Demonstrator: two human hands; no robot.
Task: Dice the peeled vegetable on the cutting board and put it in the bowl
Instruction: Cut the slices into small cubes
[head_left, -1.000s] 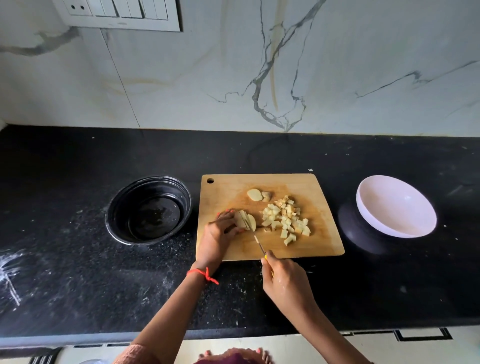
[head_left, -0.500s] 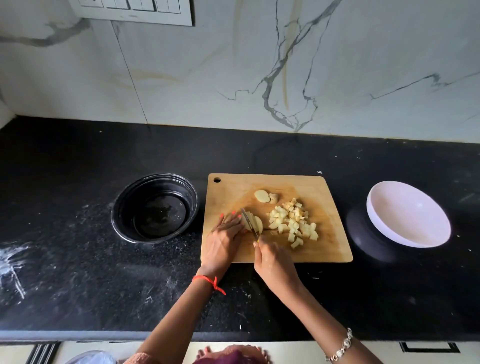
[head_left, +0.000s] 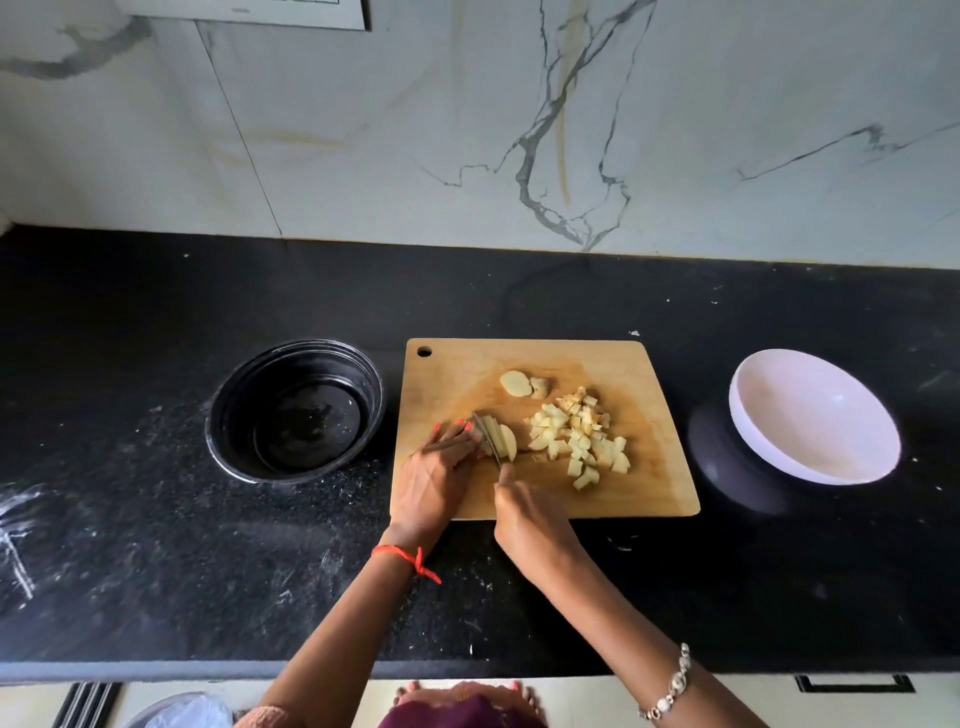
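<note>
- A wooden cutting board (head_left: 613, 493) lies flat on the black worktop (head_left: 156, 545), its hanging hole at the far left corner.
- Near the board's left-centre sits the uncut piece of the peeled vegetable (head_left: 503, 441), a pale rounded chunk already sliced into slabs that stand side by side.
- The left hand (head_left: 436, 478) rests on the board with its fingertips (head_left: 457, 432) pressed on the left side of that chunk, steadying it; the hand is curled, grasping the vegetable from above.
- The right hand (head_left: 530, 519) is clenched around the handle of a knife (head_left: 488, 436), which is mostly hidden inside the fist.
- The blade runs from the near right towards the far left, its long axis at a slant to the board's edges, and it sits in the chunk just beside the left fingertips.
- To the right of the chunk lies a loose heap of diced pieces (head_left: 579, 439), spread towards the near side of the board.
- Two larger offcuts (head_left: 522, 384) lie touching each other further back on the board.
- A white bowl (head_left: 810, 457) stands tilted on the worktop right of the board; a black bowl (head_left: 296, 410) stands to the left. Neither holds any dice.
</note>
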